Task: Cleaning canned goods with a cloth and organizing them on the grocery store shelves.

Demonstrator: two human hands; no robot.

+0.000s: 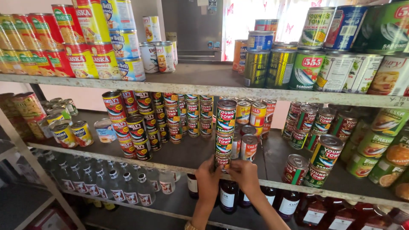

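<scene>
Both the left hand point(207, 176) and right hand point(245, 173) have fingers clamped on the bottom can of a stack of 3 green-and-red labelled metal cans point(224, 133) near the grey middle shelf's point(187, 155) front edge, so a tilt could likely topple it.

Both arms rise from the lower edge of the view, bare forearms angling upward and inward so that the two hands meet close together. The left hand point(208, 175) is raised with its back toward the camera, wrist straight, its fingers point(211, 163) curled forward and pressed together at the tips. The right hand point(244, 173) sits just beside it, slightly tilted inward, its forearm slanting away to the lower right. Its fingers point(237, 165) bend toward those of the left hand, and the thumbs lie between the two sets of fingers, nearly touching. Both hands are cupped in a partly closed grip, knuckles uppermost.
</scene>
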